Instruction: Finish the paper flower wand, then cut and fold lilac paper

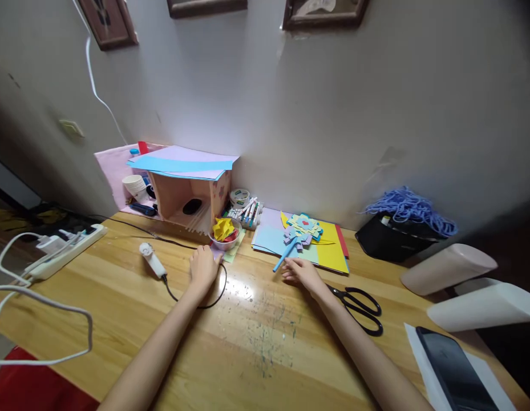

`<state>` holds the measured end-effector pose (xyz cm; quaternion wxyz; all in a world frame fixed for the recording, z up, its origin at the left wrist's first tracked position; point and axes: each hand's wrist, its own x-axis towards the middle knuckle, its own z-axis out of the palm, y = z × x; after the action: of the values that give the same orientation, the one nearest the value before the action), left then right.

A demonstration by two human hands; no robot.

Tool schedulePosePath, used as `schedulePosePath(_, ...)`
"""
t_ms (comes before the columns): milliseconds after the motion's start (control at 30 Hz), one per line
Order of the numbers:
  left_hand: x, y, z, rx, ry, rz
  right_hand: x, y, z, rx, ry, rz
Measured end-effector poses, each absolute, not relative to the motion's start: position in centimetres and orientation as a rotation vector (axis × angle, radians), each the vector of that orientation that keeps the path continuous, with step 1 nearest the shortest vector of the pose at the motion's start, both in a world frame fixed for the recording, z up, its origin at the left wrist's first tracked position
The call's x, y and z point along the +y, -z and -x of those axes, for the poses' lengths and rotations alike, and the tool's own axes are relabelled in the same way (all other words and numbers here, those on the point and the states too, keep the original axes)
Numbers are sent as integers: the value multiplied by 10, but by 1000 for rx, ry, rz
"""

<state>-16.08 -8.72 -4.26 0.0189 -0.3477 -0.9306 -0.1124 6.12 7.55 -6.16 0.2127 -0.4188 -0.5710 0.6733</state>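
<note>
My left hand rests on the wooden table, fingers curled loosely and holding nothing, just in front of a small bowl of folded coloured paper. My right hand lies flat with fingers stretched out, its fingertips beside a blue pen. The pen lies slanted on a stack of coloured paper sheets. On that stack sits a layered paper flower in blue, yellow and purple. Black scissors lie just right of my right wrist.
A glue gun with a black cord lies left of my left hand. A power strip sits far left. A cardboard shelf, markers, a black bin of blue yarn and a phone line the back and right.
</note>
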Motion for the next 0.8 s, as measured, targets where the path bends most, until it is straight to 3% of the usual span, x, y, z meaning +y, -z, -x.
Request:
schedulePosePath(333,-80,45,193,-2973,837,1143,62,51,-75,-1902,-1538,1182)
schedulePosePath(500,-87,10,192,-2849,974,1065,44,30,-72,-2252,-1086,979)
schedulePosePath(667,-129,-44,153,-2612,1048,962,24,15,-62,-2338,-971,912)
schedulePosePath(800,-159,-65,121,-2514,1532,1281,32,9,-60,-2311,-942,858)
